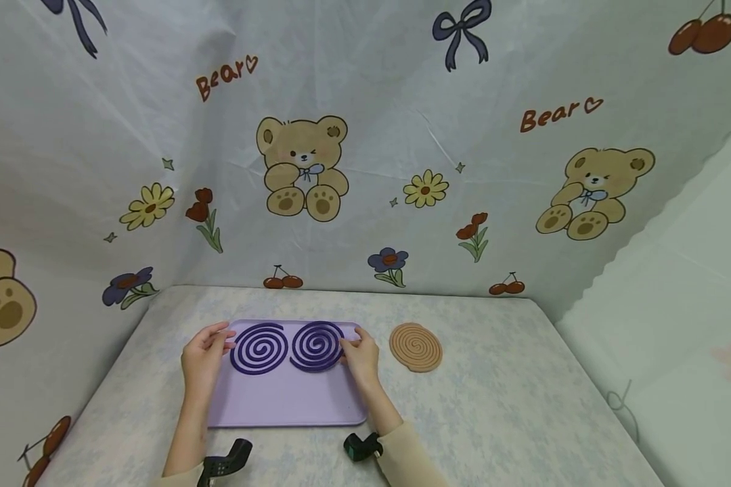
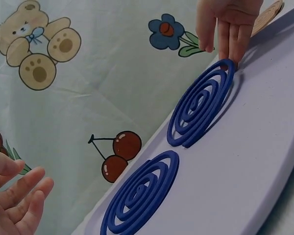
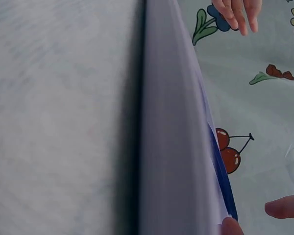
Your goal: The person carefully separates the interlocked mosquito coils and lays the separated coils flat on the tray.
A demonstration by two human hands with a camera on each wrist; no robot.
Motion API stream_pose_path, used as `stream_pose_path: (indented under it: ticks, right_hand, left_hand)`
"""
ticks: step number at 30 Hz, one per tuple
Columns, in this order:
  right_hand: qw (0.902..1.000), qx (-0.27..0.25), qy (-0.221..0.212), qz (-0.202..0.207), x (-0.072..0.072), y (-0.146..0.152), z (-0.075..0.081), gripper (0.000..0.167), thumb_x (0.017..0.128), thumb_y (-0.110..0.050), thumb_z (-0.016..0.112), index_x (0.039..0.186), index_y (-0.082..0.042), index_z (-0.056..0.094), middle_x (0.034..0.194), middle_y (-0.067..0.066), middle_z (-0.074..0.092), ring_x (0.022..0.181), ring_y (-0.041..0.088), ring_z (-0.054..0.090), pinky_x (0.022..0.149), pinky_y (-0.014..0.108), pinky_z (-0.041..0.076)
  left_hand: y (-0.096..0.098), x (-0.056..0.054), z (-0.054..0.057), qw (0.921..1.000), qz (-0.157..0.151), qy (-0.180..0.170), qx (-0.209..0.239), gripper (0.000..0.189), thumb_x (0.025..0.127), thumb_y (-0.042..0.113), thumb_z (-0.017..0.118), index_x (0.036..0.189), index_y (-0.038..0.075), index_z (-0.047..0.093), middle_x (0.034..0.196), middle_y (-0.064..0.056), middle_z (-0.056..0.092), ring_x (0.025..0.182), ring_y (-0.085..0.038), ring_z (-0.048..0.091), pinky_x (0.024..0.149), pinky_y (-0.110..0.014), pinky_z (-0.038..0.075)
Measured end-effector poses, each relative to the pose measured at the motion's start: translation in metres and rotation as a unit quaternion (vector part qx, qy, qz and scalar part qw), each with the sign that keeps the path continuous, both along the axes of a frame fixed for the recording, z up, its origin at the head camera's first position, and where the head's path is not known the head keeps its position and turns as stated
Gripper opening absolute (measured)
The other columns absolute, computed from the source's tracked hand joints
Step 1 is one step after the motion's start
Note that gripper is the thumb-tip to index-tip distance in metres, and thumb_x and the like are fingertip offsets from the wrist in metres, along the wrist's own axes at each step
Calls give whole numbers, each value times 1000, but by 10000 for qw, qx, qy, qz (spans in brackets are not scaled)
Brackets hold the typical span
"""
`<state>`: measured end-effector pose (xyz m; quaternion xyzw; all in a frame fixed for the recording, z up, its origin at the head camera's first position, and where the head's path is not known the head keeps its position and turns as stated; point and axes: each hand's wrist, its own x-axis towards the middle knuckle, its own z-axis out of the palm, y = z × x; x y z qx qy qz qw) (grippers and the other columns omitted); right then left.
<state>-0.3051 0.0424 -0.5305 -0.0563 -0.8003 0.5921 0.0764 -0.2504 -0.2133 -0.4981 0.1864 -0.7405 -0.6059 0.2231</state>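
Two purple mosquito coils lie side by side near the back of a lilac tray (image 1: 286,406). My right hand (image 1: 361,355) holds the outer edge of the right coil (image 1: 318,346). In the left wrist view, fingertips of the right hand (image 2: 235,29) meet that coil's rim, which casts an offset shadow on the tray. Beside the left coil (image 1: 259,348) is my left hand (image 1: 204,355), its fingers loosely spread over the tray's left edge. The left wrist view shows this left hand (image 2: 17,196) apart from the coil, holding nothing.
A brown mosquito coil (image 1: 415,347) lies on the pale patterned tabletop (image 1: 493,392), right of the tray. Behind the table hangs a bear-print cloth (image 1: 371,149). A thin cord (image 1: 624,406) hangs at the right side.
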Motion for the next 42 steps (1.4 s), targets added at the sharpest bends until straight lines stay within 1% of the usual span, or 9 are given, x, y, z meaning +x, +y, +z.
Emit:
stream_pose_path:
  ticks: [5,11,19,25,29,32,34,37,42]
  right_hand:
    - [9998,195,47,-76,1,2,6,48,80,-3,64,124,13,53,83,26,70,56,26,66,50,25,54]
    - [9999,-23,-98,27,2,10,9,42,82,-4,62,121,10,56,83,22,70,55,8,57,51,20,51]
    - [9992,-373,-74,130,2,32,20,41,84,-3,60,122,10,54,90,31,67,62,22,65,57,30,56]
    - [9982,-549,61,234,2,49,27,42,84,1,59,123,14,51,91,33,66,70,27,68,64,35,59]
    - [9975,-628,171,262,7,60,38,39,82,6,59,119,18,51,88,34,65,72,35,68,62,33,59]
    - [9970,-712,192,239,6,70,38,39,81,9,59,119,19,51,88,36,64,72,35,68,60,29,58]
    - [9967,-776,184,168,3,78,31,41,82,9,59,120,18,51,88,34,65,68,26,67,59,24,56]
    - [9963,-848,130,5,-3,88,19,43,82,7,59,123,15,51,82,24,68,63,9,62,56,16,52]
    - [9972,-486,437,-351,-6,99,11,40,78,7,60,118,13,57,70,3,61,57,-1,50,52,13,43]
  left_hand:
    - [2,-1,2,10000,-11,22,71,25,95,12,53,114,0,66,67,30,59,63,1,64,65,-13,54]
    - [4,-2,3,9999,-72,34,85,26,95,12,53,115,0,65,68,29,59,63,1,64,66,-14,55]
    - [5,-4,3,10000,-26,2,-46,25,95,12,53,113,1,66,78,10,69,64,-2,65,65,-15,55]
    - [6,-2,1,9999,-134,-52,69,26,95,10,52,114,-1,65,66,29,58,63,1,64,65,-14,54]
    - [9,-1,1,9997,-184,-43,120,26,95,9,52,114,-2,64,65,32,57,61,4,62,64,-14,54]
    - [14,-1,1,9996,-233,39,127,24,94,7,53,112,-2,65,69,23,63,60,5,60,64,-13,54]
    - [19,-2,1,9993,-338,89,94,23,94,6,54,111,-3,66,74,12,69,60,5,60,64,-14,54]
    - [29,-2,0,9983,-579,81,-17,22,94,7,56,111,-3,66,85,-6,73,61,3,61,65,-16,55]
    - [43,-4,-4,9962,-856,-66,-164,24,95,9,55,113,-1,66,94,-18,72,63,1,62,64,-17,54]
